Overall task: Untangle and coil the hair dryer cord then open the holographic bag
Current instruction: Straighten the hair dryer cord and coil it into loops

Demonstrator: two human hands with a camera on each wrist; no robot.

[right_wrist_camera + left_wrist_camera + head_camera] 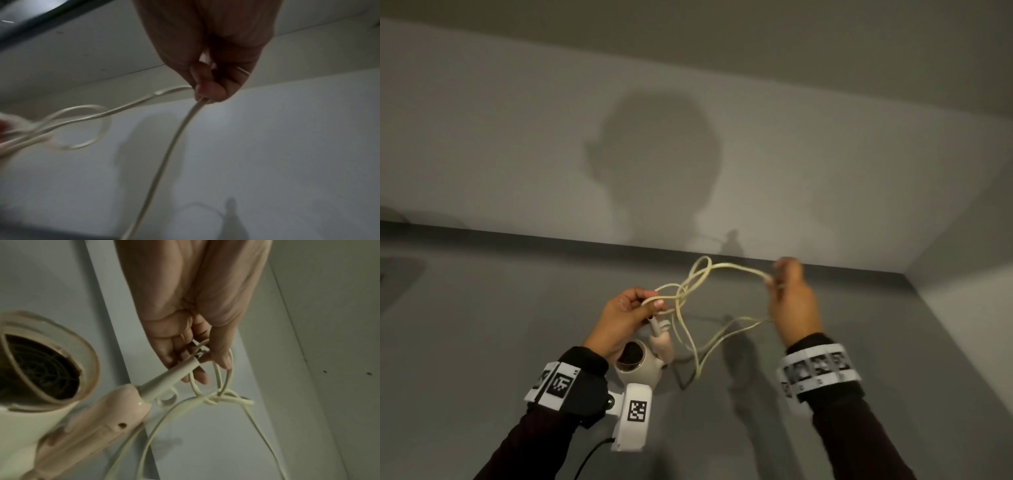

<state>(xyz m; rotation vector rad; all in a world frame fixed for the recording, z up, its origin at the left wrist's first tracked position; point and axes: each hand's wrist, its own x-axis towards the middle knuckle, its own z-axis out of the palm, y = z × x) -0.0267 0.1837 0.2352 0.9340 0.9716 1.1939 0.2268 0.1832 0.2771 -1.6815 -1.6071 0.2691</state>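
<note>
A pale pink and cream hair dryer [643, 359] [61, 402] hangs in the air below my left hand [626, 315] [195, 353]. That hand pinches cream cord [688, 291] loops close to the dryer's strain relief [170, 376]. A loose knot [218, 397] sits just beyond the fingers. My right hand [791, 294] [213, 78] pinches a doubled stretch of the cord [164, 146] and holds it out to the right at about the same height. More cord droops in a long loop between the hands. The holographic bag is not in view.
A plain grey surface [517, 342] lies beneath both hands, meeting a pale wall [517, 137] along a dark edge behind. A second wall [979, 308] closes the right side. A dark rounded object [397, 274] shows at the far left edge.
</note>
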